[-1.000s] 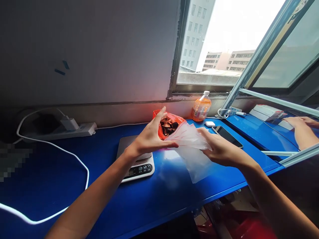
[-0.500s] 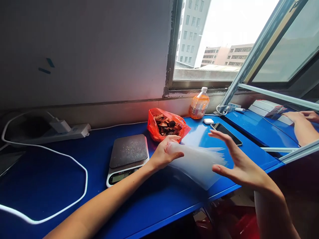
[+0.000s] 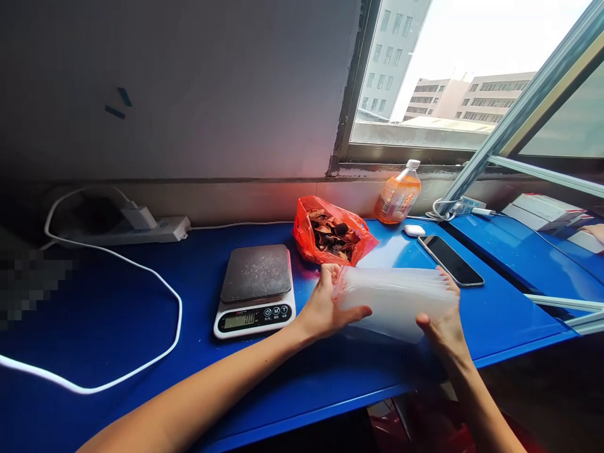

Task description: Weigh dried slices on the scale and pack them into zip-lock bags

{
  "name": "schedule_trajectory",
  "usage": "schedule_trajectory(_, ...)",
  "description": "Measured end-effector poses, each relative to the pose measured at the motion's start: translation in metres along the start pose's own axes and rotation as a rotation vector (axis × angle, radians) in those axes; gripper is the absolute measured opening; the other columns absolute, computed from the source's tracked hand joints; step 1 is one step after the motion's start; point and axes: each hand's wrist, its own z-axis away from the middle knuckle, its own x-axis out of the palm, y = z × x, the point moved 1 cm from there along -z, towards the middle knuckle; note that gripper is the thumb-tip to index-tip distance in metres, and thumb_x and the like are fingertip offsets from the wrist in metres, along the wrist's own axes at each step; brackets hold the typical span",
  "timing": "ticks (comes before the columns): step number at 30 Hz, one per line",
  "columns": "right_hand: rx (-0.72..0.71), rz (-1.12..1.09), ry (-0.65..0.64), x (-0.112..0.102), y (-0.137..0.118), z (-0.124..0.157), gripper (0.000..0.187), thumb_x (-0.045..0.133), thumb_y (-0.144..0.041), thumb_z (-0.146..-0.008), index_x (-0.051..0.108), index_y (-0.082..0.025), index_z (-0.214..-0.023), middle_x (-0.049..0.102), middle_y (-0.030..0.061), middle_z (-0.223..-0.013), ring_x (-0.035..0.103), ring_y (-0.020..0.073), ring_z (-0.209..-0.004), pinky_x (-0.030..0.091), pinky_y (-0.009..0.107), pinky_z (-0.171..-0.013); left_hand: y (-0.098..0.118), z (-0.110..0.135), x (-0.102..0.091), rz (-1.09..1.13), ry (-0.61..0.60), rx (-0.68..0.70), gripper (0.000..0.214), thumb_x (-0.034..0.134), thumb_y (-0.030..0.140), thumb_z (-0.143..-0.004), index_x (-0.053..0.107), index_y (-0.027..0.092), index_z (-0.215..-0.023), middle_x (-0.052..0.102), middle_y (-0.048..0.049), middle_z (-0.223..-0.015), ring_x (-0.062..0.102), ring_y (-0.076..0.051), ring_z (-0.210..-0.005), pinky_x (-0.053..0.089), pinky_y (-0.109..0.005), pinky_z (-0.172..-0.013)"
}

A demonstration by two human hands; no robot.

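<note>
A stack of clear plastic zip bags [image 3: 387,302] is held above the blue table between both hands. My left hand [image 3: 330,305] grips the end with the red zip strip, its thumb on top of the stack. My right hand [image 3: 443,318] is closed round the other end, where the layers fan apart. Behind the bags stands an open red plastic bag [image 3: 309,239] full of dried brown pieces [image 3: 330,234]. Left of my left hand sits a kitchen scale [image 3: 257,277], a fine pale dust on its dark plate and its display lit.
An orange drink bottle [image 3: 399,195], a white earbud case [image 3: 414,231] and a phone [image 3: 450,261] lie toward the window. A power strip [image 3: 170,229] and white cable [image 3: 177,314] are at the left. A metal frame [image 3: 481,154] stands at the right; another person's hand [image 3: 598,231] shows beyond it.
My right hand, apart from the bags before, has closed on their free end. The stack has come up level between both hands. The view has shifted left.
</note>
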Motion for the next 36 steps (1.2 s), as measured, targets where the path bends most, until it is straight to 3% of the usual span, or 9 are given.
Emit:
schedule_trajectory(5,0.019,0.001,-0.074,0.005,0.009,0.007,0.105,0.069,-0.078,-0.050,0.041,-0.021,-0.134,0.053,0.0129,-0.130,0.047,0.0322,-0.127,0.041,0.044,-0.105,-0.001,-0.005,-0.001,-0.005,-0.055,0.007,0.063,0.084,0.036,-0.058,0.045,0.021,-0.105,0.057,-0.0051,-0.103,0.055,-0.023,-0.095,0.048,-0.039,-0.083)
schedule_trajectory(10,0.067,0.051,-0.043,0.007,0.004,0.016,0.088,0.071,-0.067,-0.056,0.049,-0.020,-0.127,0.058,0.0102,-0.122,0.041,0.0318,-0.132,0.025,0.048,-0.115,-0.006,-0.003,-0.006,-0.010,-0.060,-0.038,0.062,0.080,0.060,-0.057,0.047,0.020,-0.090,0.057,-0.0025,-0.087,0.052,-0.020,-0.080,0.047,-0.035,-0.070)
schedule_trajectory(14,0.185,-0.051,-0.072,0.000,0.014,0.013,0.080,0.073,-0.059,-0.061,0.051,-0.019,-0.127,0.062,0.0119,-0.117,0.050,0.0337,-0.124,0.032,0.050,-0.110,-0.008,0.004,-0.006,0.064,-0.083,0.053,0.065,0.057,0.076,-0.071,0.046,0.020,-0.102,0.056,-0.0070,-0.102,0.054,-0.023,-0.092,0.047,-0.036,-0.081)
schedule_trajectory(16,0.212,-0.122,-0.112,-0.005,0.022,0.009,0.079,0.072,-0.056,-0.064,0.050,-0.018,-0.129,0.064,0.0124,-0.115,0.054,0.0337,-0.119,0.035,0.052,-0.107,-0.006,0.006,-0.005,0.017,-0.120,0.117,0.058,0.050,0.071,-0.081,0.044,0.020,-0.109,0.054,-0.0093,-0.110,0.053,-0.024,-0.099,0.046,-0.038,-0.088)
schedule_trajectory(20,0.235,-0.127,-0.193,-0.020,0.043,0.001,0.080,0.075,-0.053,-0.062,0.052,-0.017,-0.129,0.065,0.0142,-0.115,0.057,0.0354,-0.114,0.041,0.055,-0.101,0.005,0.012,-0.015,-0.244,-0.251,0.269,0.043,0.057,0.045,-0.086,0.044,0.019,-0.117,0.053,-0.0107,-0.115,0.052,-0.024,-0.104,0.044,-0.040,-0.094)
schedule_trajectory(24,0.243,-0.082,-0.241,-0.033,0.054,0.008,0.072,0.073,-0.056,-0.063,0.058,-0.021,-0.124,0.066,0.0135,-0.114,0.057,0.0356,-0.114,0.039,0.055,-0.104,0.015,0.016,-0.032,-0.484,-0.440,0.335,0.016,0.056,0.028,-0.087,0.052,0.018,-0.099,0.058,-0.0098,-0.105,0.054,-0.022,-0.097,0.047,-0.035,-0.087)
schedule_trajectory(28,0.262,-0.028,-0.213,-0.026,0.035,0.022,0.076,0.074,-0.057,-0.063,0.058,-0.019,-0.126,0.067,0.0136,-0.114,0.056,0.0361,-0.115,0.038,0.054,-0.106,0.018,0.017,-0.037,-0.500,-0.377,0.312,0.005,0.054,0.020,-0.085,0.058,0.017,-0.088,0.063,-0.0071,-0.093,0.057,-0.019,-0.086,0.047,-0.030,-0.078)
schedule_trajectory(32,0.291,-0.059,-0.165,-0.014,-0.005,0.034,0.079,0.072,-0.056,-0.069,0.049,-0.018,-0.135,0.065,0.0144,-0.121,0.058,0.0342,-0.115,0.046,0.049,-0.100,0.023,0.014,-0.034,-0.268,-0.244,0.120,0.009,0.061,0.023,-0.081,0.066,0.016,-0.080,0.068,-0.0030,-0.083,0.060,-0.017,-0.079,0.047,-0.026,-0.074)
schedule_trajectory(36,0.411,-0.186,-0.090,-0.014,-0.043,0.057,0.077,0.071,-0.052,-0.072,0.045,-0.023,-0.138,0.062,0.0119,-0.128,0.058,0.0320,-0.118,0.050,0.044,-0.097,0.041,0.006,-0.042,0.006,-0.357,-0.106,0.024,0.067,0.034,-0.076,0.070,0.013,-0.087,0.071,-0.0046,-0.085,0.062,-0.018,-0.079,0.047,-0.028,-0.075)
